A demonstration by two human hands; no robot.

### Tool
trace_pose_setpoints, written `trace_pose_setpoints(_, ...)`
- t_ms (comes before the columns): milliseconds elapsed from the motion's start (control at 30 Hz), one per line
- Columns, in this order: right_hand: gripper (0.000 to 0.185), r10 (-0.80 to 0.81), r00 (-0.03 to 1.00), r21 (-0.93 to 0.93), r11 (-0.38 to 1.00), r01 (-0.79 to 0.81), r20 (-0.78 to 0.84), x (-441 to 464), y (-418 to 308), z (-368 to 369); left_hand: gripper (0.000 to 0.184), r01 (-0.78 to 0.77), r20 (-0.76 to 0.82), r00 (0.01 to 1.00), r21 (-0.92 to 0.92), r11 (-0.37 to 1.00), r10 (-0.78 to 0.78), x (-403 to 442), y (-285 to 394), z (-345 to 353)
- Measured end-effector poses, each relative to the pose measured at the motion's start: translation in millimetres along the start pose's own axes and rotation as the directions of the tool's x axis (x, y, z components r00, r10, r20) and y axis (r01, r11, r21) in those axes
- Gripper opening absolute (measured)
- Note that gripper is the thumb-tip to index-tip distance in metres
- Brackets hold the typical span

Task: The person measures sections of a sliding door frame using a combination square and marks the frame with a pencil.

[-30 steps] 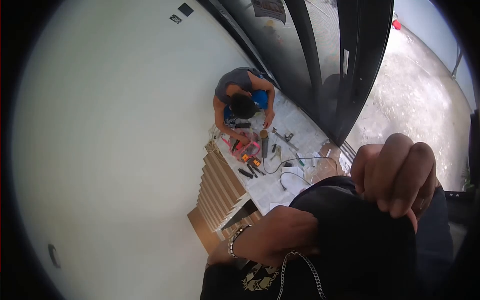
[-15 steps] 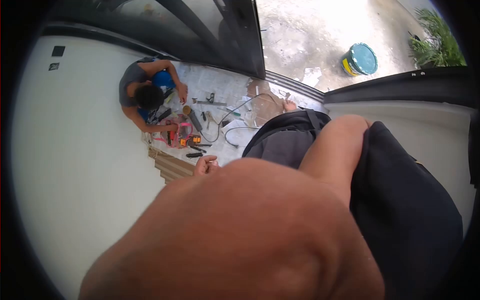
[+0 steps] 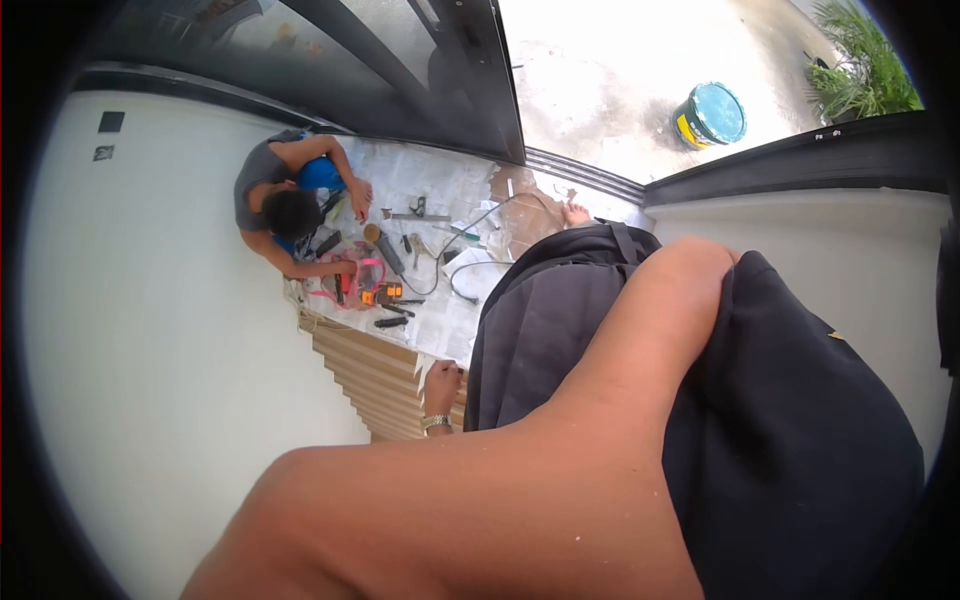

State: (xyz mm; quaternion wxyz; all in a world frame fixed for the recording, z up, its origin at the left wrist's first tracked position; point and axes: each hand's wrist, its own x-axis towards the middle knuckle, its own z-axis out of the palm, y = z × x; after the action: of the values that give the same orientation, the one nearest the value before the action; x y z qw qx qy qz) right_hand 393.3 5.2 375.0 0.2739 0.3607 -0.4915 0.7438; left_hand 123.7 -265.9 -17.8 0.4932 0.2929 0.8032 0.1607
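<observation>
My left hand [image 3: 440,385], with a metal-banded watch [image 3: 436,422] on its wrist, shows at the lower middle above the slatted wooden boards [image 3: 375,385]. Its fingers look curled; whatever may be in them is too small to make out. A bare limb [image 3: 480,490] fills the foreground and hides part of the arm behind it. Dark clothing [image 3: 560,310] lies beside the hand. My right hand is out of sight.
A co-worker [image 3: 290,205] crouches by the wall, one hand at a pink-handled bag [image 3: 365,285]. Tools, a cable [image 3: 437,270] and an orange-black tool [image 3: 382,292] lie on the covered floor. Past the doorway track [image 3: 590,175] stand a green bucket [image 3: 715,115] and a plant [image 3: 865,60].
The foreground limb has dropped lower and left in view, uncovering more boards and dark clothing. My left hand has shifted down and slightly right, and its watch now shows.
</observation>
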Motion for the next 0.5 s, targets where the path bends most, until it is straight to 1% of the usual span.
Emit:
trace_pose_setpoints(100, 0.026, 0.001, 1.000, 0.015, 1.000, -0.001, -0.008, -4, -2, -2, 0.025, 0.016, -0.033, 0.999, -0.017, 1.000, -0.016, -4, -8, -5)
trace_pose_setpoints(233, 0.027, 0.006, 0.999, 0.054, 0.999, -0.007, 0.036, -3, 7, -2, 0.025, 0.023, -0.080, 0.996, -0.036, 0.999, -0.026, -11, -19, -7)
trace_pose_setpoints(333, 0.027, 0.026, 0.997, 0.083, 0.996, -0.032, 0.072, 3, 9, -7, 0.025, -0.026, -0.108, 0.994, 0.003, 1.000, 0.027, -15, -23, -3)
trace_pose_setpoints(367, 0.027, 0.041, 0.995, 0.091, 0.995, -0.049, 0.089, 4, 9, -10, 0.025, -0.079, -0.130, 0.988, 0.035, 0.996, 0.083, -16, -30, 0)
trace_pose_setpoints(400, 0.027, 0.059, 0.992, 0.096, 0.993, -0.069, 0.109, 6, 7, -11, 0.024, -0.331, -0.139, 0.922, 0.204, 0.921, 0.362, -15, -41, 4)
trace_pose_setpoints(433, 0.027, 0.075, 0.990, 0.098, 0.991, -0.087, 0.124, 8, 3, -15, 0.025, -0.060, -0.123, 0.991, -0.053, 0.997, 0.053, -14, -49, 15)
trace_pose_setpoints(467, 0.027, 0.096, 0.984, 0.098, 0.989, -0.112, 0.152, 8, -1, -17, 0.025, 0.223, -0.094, 0.961, -0.299, 0.928, -0.261, -18, -42, 26)
trace_pose_setpoints(500, 0.027, 0.099, 0.982, 0.104, 0.988, -0.116, 0.160, 7, -7, -20, 0.026, 0.229, -0.098, 0.958, -0.314, 0.922, -0.271, -24, -38, 36)
